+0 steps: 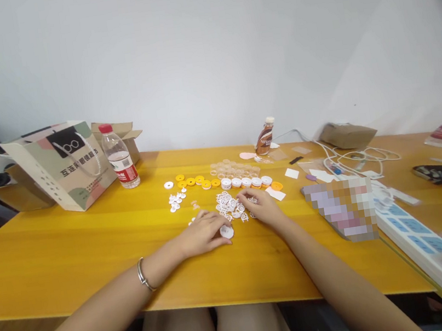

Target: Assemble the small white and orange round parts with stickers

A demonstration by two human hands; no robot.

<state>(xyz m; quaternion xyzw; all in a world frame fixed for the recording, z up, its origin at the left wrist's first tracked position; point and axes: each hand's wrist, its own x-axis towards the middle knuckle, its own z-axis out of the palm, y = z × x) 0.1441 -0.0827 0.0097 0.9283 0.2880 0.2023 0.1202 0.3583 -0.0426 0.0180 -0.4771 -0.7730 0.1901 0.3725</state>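
My left hand [206, 233] is closed around the edge of a white round disc [226, 231], held low over the table. My right hand [260, 204] reaches into a loose pile of white openwork plastic pieces [226, 203], its fingertips bent down among them; whether they pinch one is hidden. Behind the pile runs a row of white round cases [246, 182], with yellow rings [206, 184] to the left of it. Several clear rings [234, 169] lie farther back. Small white knobs [175, 200] are scattered left of the pile.
A water bottle [121, 158] and a paper bag [67, 169] stand at the left. At the back is a brown drink bottle [265, 136]. A phone-like blurred object [340, 211], white cables [353, 159] and a power strip [418, 235] lie on the right.
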